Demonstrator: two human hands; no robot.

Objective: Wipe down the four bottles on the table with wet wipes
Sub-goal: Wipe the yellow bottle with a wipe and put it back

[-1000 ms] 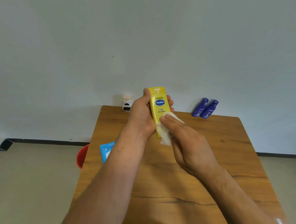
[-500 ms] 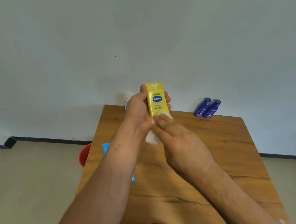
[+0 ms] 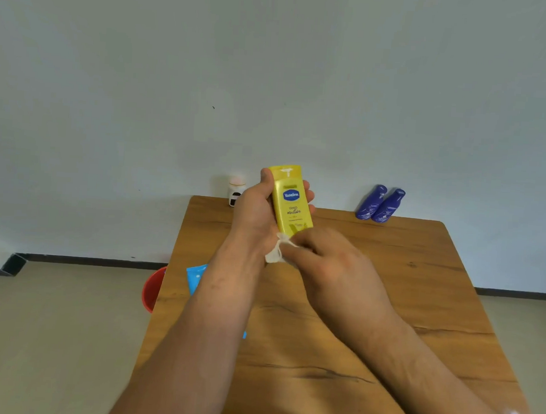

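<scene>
Near far table (image 3: 421,273) edge, yellow bottle (image 3: 292,208)

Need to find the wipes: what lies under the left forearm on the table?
A blue packet lies on the table under the left forearm. Only its far left corner and a small sliver show; the arm covers the rest.

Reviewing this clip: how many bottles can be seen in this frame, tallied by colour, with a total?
yellow bottle: 1
dark blue bottles: 2
white bottle: 1
Total: 4
</scene>
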